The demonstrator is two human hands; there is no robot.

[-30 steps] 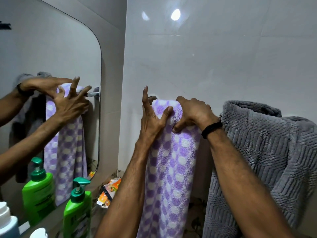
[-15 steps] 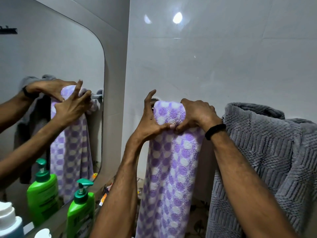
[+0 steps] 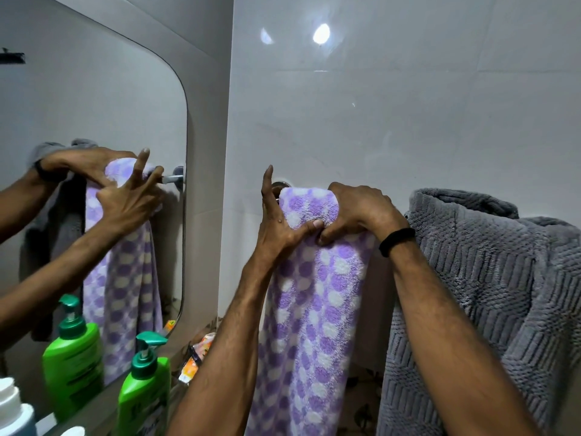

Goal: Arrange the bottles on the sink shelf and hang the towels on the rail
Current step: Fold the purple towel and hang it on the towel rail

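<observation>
A purple-and-white spotted towel (image 3: 317, 297) hangs over the wall rail, whose round mount (image 3: 280, 184) peeks out at the towel's top left. My left hand (image 3: 278, 225) pinches the towel's left top fold with the thumb while the index finger points up. My right hand (image 3: 358, 212) grips the top of the same towel, fingers curled into the fabric, a black band on its wrist. A grey ribbed towel (image 3: 490, 297) hangs bunched on the rail to the right. A green pump bottle (image 3: 146, 388) stands on the sink shelf at lower left.
A mirror (image 3: 94, 127) on the left wall reflects my hands, the towels and the bottle. A white-capped blue bottle (image 3: 14, 410) sits at the bottom left corner. An orange packet (image 3: 196, 360) lies behind the green bottle. Glossy white tiles (image 3: 393, 105) rise above the rail.
My left thumb has slid down and right on the spotted towel and now meets my right fingers at the fold. The towel's top has been drawn tighter over the rail.
</observation>
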